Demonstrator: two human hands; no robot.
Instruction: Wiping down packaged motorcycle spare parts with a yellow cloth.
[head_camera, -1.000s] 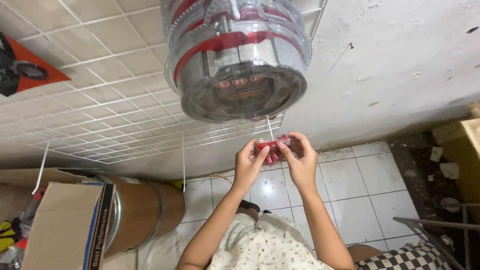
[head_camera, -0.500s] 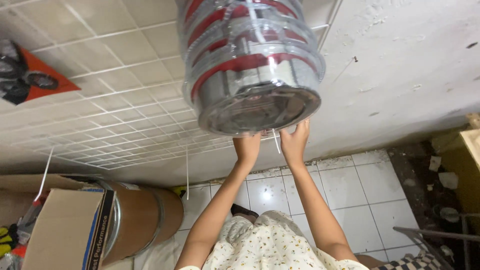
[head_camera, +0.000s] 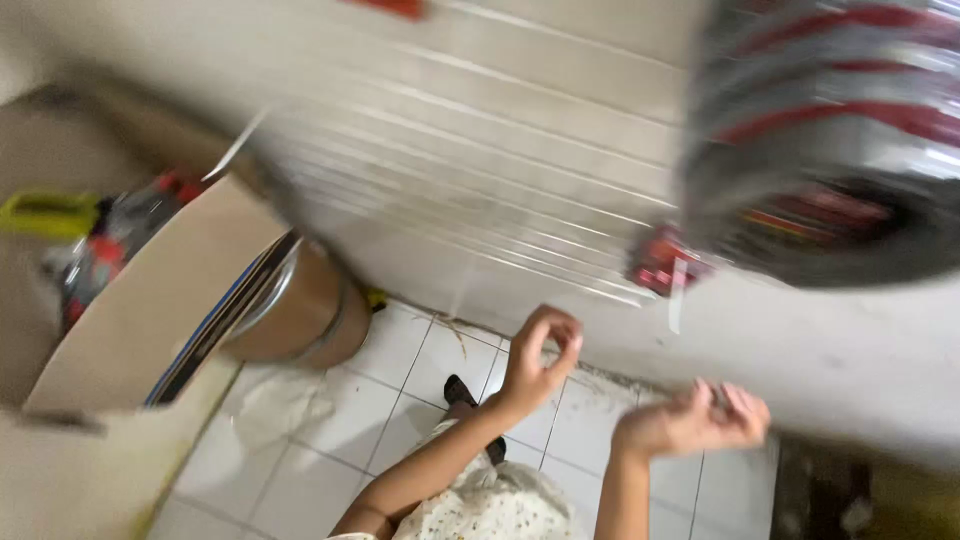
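Left hand (head_camera: 535, 365): fingers curled, pinching nothing visible.
Right hand (head_camera: 695, 425): fingers loosely open, empty.
Red piece (head_camera: 662, 262): at 12 o'clock, dangling above both hands.

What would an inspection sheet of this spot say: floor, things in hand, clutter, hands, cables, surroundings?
Surface: white tiled floor, pale debris near the drum.
Job's things: small red piece hanging by the big clear and red spool; blurred.
Clutter: cardboard box, brown drum, green-handled tool.
Hands: left hand fingers curled, right hand loosely open; both hold nothing, below the red piece.
Cables: thin white strand under the red piece.
Surroundings: tiled wall, plaster wall; picture motion-blurred.
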